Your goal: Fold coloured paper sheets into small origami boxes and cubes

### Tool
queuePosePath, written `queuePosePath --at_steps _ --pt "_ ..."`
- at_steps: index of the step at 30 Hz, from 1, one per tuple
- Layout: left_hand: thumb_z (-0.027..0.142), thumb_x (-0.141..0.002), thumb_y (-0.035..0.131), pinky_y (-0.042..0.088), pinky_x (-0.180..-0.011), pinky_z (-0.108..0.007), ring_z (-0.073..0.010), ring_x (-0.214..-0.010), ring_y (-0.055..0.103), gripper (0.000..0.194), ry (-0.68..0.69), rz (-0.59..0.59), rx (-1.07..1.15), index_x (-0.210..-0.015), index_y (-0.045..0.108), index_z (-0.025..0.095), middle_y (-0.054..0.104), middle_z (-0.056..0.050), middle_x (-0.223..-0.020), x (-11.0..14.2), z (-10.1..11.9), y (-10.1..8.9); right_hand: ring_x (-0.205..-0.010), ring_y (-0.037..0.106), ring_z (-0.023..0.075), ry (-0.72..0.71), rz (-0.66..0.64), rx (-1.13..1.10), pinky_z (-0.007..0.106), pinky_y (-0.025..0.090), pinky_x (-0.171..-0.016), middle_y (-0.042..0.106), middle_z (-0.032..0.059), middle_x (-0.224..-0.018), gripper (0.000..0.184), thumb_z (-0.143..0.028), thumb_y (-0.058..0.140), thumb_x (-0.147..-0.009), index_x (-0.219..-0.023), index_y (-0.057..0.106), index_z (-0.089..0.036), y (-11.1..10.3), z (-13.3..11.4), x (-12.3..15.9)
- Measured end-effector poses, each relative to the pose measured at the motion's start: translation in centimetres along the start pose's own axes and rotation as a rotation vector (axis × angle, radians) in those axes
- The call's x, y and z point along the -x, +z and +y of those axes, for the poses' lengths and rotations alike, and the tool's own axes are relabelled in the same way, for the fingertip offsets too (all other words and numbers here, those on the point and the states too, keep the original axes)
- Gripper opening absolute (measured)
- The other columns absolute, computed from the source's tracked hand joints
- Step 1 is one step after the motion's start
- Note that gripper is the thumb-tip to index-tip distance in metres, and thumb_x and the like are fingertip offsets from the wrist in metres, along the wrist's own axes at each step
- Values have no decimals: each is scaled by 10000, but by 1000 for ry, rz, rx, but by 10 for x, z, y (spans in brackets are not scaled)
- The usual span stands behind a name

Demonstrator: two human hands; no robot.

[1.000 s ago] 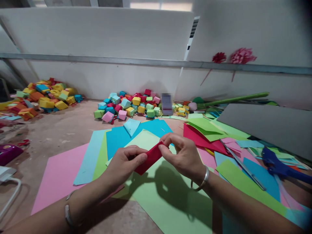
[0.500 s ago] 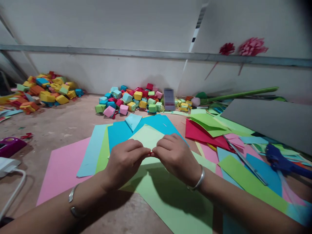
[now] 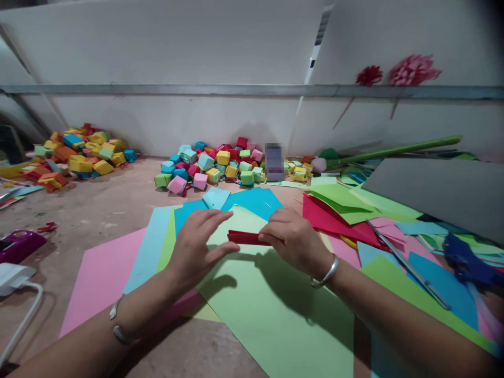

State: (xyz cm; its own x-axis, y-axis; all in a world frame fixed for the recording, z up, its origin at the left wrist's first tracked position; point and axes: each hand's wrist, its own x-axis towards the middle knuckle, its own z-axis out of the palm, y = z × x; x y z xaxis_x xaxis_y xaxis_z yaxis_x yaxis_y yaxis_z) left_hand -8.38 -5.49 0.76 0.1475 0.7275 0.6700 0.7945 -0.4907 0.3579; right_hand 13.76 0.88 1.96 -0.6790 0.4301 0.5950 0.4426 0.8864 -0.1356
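Note:
A narrow folded strip of red paper (image 3: 246, 238) is pinched at its right end by my right hand (image 3: 289, 231), above the sheets. My left hand (image 3: 199, 239) is beside the strip's left end, thumb and fingers apart; whether the thumb tip touches the paper I cannot tell. Below both hands lies a large pale green paper sheet (image 3: 283, 315), shaded by them. Behind it are blue paper (image 3: 252, 202) and a small light-blue folded piece (image 3: 216, 197).
Piles of small coloured paper cubes (image 3: 222, 157) line the wall. To the right lie scissors (image 3: 409, 265), a blue glue gun (image 3: 470, 260) and a grey board (image 3: 429, 194). At left are a purple tool (image 3: 23, 245) and a white charger (image 3: 16, 278) with its cable.
My left hand has opened and moved off the pinch it shared with my right hand. The red paper strip, mostly hidden before, now shows between them.

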Motion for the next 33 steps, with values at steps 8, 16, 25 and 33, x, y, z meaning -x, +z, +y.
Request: queuePosePath --at_steps 8,16,25,33 --pt "260 -833 595 432 -598 -234 -153 -665 653 188 -399 -470 252 -798 765 187 763 -22 -772 3 8 1 -702 619 129 103 -379 -383 224 437 -656 717 55 -755 106 -121 644 -827 -822 748 -138 -8 11 0" --pt "331 -804 574 421 -590 -241 -176 -678 634 259 -569 -561 338 -822 784 179 758 -22 -767 1 12 0 -625 629 138 462 -442 -544 227 461 -586 733 35 -678 68 -227 757 -689 -730 782 -178 -8 20 -4" --pt "375 -712 740 349 -500 -184 -71 -487 468 242 -1010 -475 917 -684 727 135 656 -9 -588 -6 0 -7 -1078 608 217 271 85 -547 374 528 -871 653 82 -1195 394 -236 683 -789 -1182 669 -257 -8 34 2" --pt "340 -603 838 307 -442 -149 -26 -413 422 278 -1220 -630 1183 -696 695 121 644 -19 -603 0 2 -3 -776 644 160 174 132 -791 308 533 -711 708 62 -846 101 -219 706 -798 -884 758 -205 -5 13 0"
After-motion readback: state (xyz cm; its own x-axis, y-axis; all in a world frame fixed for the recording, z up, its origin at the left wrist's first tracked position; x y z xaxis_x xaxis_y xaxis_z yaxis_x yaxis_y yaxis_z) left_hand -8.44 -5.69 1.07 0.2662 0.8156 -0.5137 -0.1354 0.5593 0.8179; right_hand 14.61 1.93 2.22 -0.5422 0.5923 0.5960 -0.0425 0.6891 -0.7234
